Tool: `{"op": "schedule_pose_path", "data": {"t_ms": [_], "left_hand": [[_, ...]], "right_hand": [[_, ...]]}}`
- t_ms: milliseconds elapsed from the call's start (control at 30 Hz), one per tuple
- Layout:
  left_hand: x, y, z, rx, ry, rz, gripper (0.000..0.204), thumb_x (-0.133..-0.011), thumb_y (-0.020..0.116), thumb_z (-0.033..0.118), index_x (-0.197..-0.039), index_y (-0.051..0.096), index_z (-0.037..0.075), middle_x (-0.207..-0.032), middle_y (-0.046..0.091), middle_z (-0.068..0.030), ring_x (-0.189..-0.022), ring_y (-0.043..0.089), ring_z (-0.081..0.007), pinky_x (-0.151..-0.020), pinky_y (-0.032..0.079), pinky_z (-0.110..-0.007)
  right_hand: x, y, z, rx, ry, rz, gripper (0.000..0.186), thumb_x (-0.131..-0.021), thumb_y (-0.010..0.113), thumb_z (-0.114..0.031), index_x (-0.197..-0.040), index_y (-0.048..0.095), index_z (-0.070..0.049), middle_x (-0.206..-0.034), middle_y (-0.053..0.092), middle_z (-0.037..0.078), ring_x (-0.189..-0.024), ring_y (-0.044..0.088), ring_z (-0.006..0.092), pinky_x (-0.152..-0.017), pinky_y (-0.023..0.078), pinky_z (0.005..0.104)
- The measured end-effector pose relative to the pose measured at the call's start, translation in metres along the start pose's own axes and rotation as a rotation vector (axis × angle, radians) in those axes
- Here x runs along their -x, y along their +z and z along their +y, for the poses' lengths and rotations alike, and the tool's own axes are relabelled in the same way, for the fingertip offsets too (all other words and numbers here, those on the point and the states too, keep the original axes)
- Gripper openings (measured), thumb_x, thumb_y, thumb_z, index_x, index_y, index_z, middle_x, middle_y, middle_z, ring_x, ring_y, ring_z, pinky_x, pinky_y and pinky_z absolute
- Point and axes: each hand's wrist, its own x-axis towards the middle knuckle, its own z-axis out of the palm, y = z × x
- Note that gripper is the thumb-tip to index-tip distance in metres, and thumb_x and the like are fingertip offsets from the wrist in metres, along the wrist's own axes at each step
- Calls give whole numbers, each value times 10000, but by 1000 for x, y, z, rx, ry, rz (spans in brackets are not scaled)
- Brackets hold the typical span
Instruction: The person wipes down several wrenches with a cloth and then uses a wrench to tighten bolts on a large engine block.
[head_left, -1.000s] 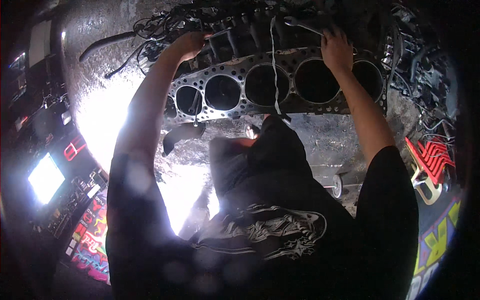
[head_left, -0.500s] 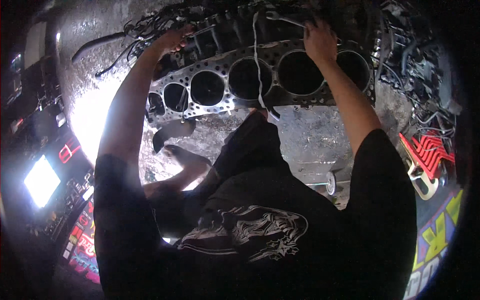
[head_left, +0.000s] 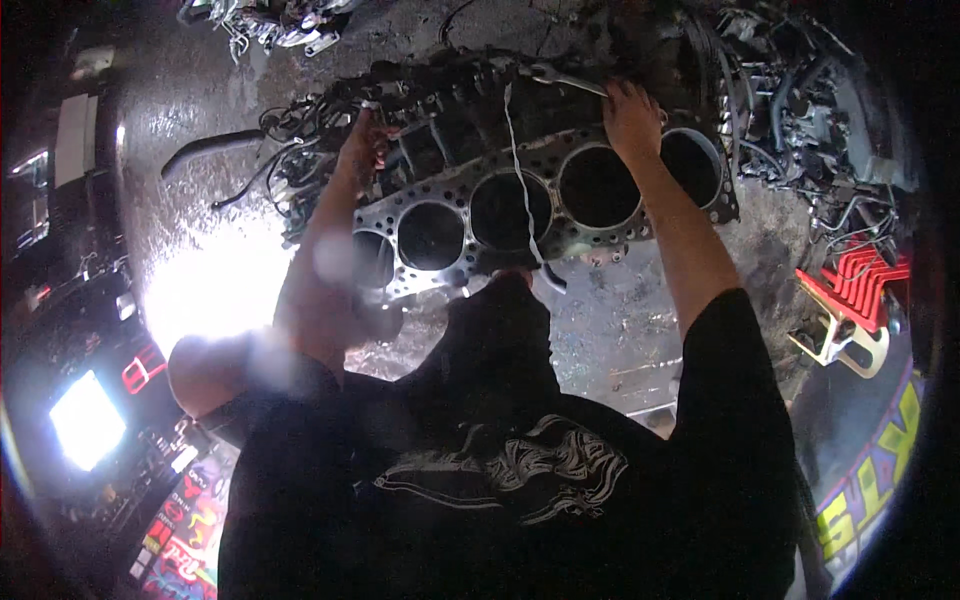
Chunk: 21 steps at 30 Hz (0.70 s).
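My right hand (head_left: 633, 125) is closed on the end of a steel open-ended wrench (head_left: 568, 82) along the top side of a long dark engine block (head_left: 430, 145). My left hand (head_left: 367, 145) is curled at the block's upper left among fittings and hoses, around a small metallic piece I cannot make out. A perforated metal gasket plate (head_left: 467, 228) with several large round bores lies along the block's near side, beneath my forearms. A pale, twisted strip (head_left: 519, 180) hangs across it, ending near a dark short tube (head_left: 553, 279). My left forearm hides the plate's left end.
Engine parts and hoses (head_left: 790, 100) crowd the right, with more parts (head_left: 275, 20) at the top. A red stepped rack (head_left: 850, 285) lies at lower right, a dark hose (head_left: 205, 150) at left. A bright light panel (head_left: 88, 420) glares at far left. My bent leg shows below.
The view has shifted, so the block sits lower and more ground shows above it. My left hand has turned more upright. My leg has folded out to the left. The wrench stays in my right hand.
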Motion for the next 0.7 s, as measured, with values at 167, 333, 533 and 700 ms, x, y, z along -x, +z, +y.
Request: {"op": "schedule_pose_path", "data": {"t_ms": [167,333,533,700], "left_hand": [[-6,0,-38,544,-34,-140,739,-982,383,713,-1147,651,44,-966,664,-82,-803,602,-221,-818,477,-370],[-12,26,-59,909,150,-44,675,-1008,363,674,-1033,640,59,-1288,639,-189,-1216,570,-322,-967,453,-422],[-8,63,-80,1216,393,-54,375,-1078,408,326,-1265,563,40,-1351,597,-185,-1249,559,-359,-1155,368,-464],[-13,62,-70,630,536,110,165,-1032,531,76,-1155,637,46,-1149,695,-58,-1115,612,-160,-979,453,-303]], "right_hand": [[21,-52,-42,-460,90,298,307,-1068,484,-287,-1222,673,-100,-1124,709,126,-1017,681,287,-916,526,421],[34,-111,-159,-1343,277,176,335,-1063,532,-270,-1235,644,-5,-1115,712,109,-968,664,176,-842,548,364],[33,-102,-261,-1590,357,14,303,-1062,520,-241,-1143,673,7,-1107,714,141,-887,717,201,-776,601,330],[30,-91,-316,-1471,164,124,236,-1054,532,-168,-1096,613,50,-1131,696,227,-918,734,257,-827,626,358]]}}
